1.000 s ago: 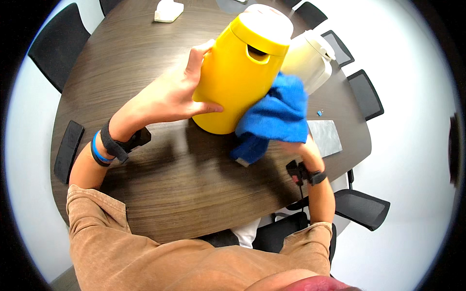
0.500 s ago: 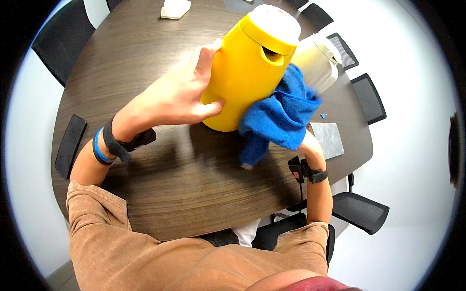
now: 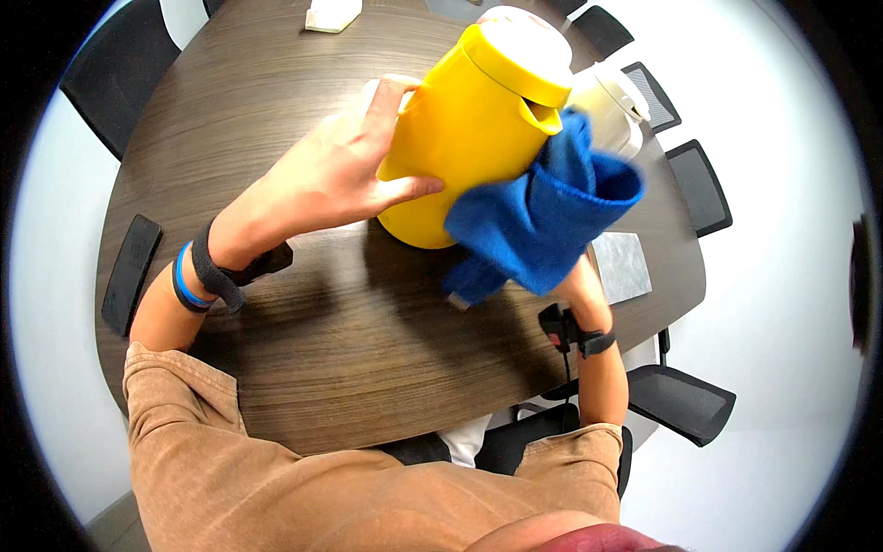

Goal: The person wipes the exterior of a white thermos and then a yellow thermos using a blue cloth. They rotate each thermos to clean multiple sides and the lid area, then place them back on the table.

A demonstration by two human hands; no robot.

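Note:
A yellow thermos jug (image 3: pixel 460 129) with a white lid stands on the table in front of me, and its spout points to the right. My left hand (image 3: pixel 345 166) grips the jug's left side, the thumb toward me and the fingers around the far side. A bunched blue cloth (image 3: pixel 543 216) is in my right hand (image 3: pixel 581 287) and lies against the jug's right side below the spout. The cloth covers my right fingers. Behind the cloth stands a white jug (image 3: pixel 605 106), partly hidden.
On the dark wooden table (image 3: pixel 368 368) lie a black phone-like slab (image 3: pixel 131 274) at the left, a grey square sheet (image 3: pixel 623 267) at the right and a folded white item (image 3: pixel 333 13) at the far side. Black chairs (image 3: pixel 682 402) stand around the edge.
The yellow jug has turned slightly, its spout swinging to the right. The blue cloth has shifted and opened out to the right, while my right wrist has moved slightly left.

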